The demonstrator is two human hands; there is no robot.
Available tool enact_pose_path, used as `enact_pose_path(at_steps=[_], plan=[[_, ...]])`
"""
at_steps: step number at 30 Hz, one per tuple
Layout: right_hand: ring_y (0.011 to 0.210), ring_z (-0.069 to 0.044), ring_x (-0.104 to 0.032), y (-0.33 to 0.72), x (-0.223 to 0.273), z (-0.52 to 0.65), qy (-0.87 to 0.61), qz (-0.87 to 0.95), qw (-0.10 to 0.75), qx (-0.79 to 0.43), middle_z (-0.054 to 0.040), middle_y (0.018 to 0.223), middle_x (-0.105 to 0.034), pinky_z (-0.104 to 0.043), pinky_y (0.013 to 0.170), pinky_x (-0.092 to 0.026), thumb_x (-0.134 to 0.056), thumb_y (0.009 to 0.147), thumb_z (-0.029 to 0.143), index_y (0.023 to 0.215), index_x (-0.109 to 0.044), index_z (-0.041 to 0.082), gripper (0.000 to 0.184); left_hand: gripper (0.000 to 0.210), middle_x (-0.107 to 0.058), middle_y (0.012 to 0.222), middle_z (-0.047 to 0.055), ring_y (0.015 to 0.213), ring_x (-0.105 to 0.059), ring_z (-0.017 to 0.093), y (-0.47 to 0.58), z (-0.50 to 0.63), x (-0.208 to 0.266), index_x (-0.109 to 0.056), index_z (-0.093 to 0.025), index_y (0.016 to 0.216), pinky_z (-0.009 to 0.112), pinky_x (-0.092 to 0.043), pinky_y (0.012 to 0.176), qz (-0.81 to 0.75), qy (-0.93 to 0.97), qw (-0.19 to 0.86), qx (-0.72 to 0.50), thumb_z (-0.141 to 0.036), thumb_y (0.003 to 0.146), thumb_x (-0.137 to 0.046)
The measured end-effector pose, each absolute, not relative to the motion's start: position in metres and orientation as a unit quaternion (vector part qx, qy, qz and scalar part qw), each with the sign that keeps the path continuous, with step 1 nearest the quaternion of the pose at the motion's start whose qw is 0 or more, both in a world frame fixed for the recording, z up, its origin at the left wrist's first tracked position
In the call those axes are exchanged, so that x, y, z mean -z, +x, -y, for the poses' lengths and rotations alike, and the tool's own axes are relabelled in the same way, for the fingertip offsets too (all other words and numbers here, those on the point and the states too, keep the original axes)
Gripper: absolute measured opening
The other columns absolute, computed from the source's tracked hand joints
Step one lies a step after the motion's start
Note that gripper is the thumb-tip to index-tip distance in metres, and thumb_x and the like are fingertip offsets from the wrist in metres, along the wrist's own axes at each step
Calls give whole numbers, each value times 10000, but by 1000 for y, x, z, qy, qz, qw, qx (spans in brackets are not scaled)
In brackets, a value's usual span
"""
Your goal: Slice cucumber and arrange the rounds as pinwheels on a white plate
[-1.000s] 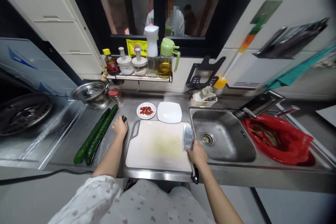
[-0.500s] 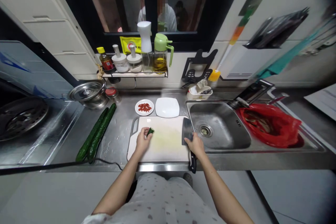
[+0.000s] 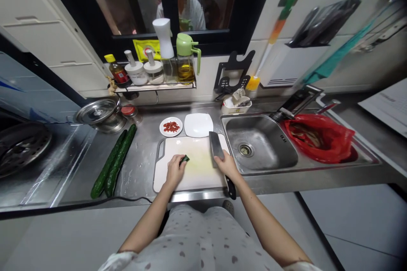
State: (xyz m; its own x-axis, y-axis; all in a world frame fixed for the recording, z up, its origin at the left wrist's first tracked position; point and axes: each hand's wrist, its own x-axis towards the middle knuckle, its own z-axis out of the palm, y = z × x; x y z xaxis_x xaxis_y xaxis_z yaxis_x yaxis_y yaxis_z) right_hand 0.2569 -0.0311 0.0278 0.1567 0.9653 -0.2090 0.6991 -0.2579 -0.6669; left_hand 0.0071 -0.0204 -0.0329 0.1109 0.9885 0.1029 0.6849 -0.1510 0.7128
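My left hand (image 3: pixel 175 170) pinches a small dark green piece of cucumber (image 3: pixel 184 159) over the left half of a white cutting board (image 3: pixel 197 183) with a grey edge. At the board's right side, my right hand (image 3: pixel 228 165) is closed on a kitchen knife (image 3: pixel 216 146) with a broad blade, where blade and handle meet. Its black handle points toward me at the front edge, and the blade points away. Pale greenish wet marks show on the board between my hands. Two whole cucumbers (image 3: pixel 119 163) lie side by side on the steel counter to the left.
Behind the board stand a small plate (image 3: pixel 179 130) of chopped red pieces and a white square plate (image 3: pixel 199 125). To the right is a sink (image 3: pixel 263 152) with a red plastic bag (image 3: pixel 338 139). A lidded pot (image 3: pixel 111 125) and a red-lidded jar (image 3: pixel 131 112) stand back left.
My right hand has brought the knife leftward onto the board, its blade now tilted. The left hand has turned slightly, still holding the cucumber piece. The whole view has shifted a little.
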Motion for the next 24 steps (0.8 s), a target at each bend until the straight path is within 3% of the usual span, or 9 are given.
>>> enact_pose_path(at_steps=[6, 14, 24], plan=[[815, -180, -606, 232, -38, 34, -682, 666, 96, -287, -79, 866, -668, -226, 675, -360, -445, 878, 236, 1049, -531, 145, 212, 283, -659, 1083, 68, 1015, -595, 213, 5, 26, 33, -604, -238, 1137, 394, -421, 947, -595, 716, 227, -287, -265, 875, -501], [876, -207, -630, 201, -52, 40, -647, 718, -25, -256, -118, 932, -668, -248, 688, -355, -366, 918, 171, 1095, -477, 144, 210, 284, -643, 1052, 73, 1018, -587, 172, 9, 28, 37, -638, -234, 1107, 326, -465, 934, -547, 723, 230, -353, -237, 909, -435], [882, -224, -647, 184, -64, 50, -610, 751, -73, -243, -131, 940, -679, -279, 722, -417, -310, 910, 130, 1170, -445, 157, 295, 303, -636, 1063, 74, 1018, -587, 172, 4, 36, 50, -643, -256, 1147, 324, -478, 940, -529, 734, 206, -373, -269, 915, -449]])
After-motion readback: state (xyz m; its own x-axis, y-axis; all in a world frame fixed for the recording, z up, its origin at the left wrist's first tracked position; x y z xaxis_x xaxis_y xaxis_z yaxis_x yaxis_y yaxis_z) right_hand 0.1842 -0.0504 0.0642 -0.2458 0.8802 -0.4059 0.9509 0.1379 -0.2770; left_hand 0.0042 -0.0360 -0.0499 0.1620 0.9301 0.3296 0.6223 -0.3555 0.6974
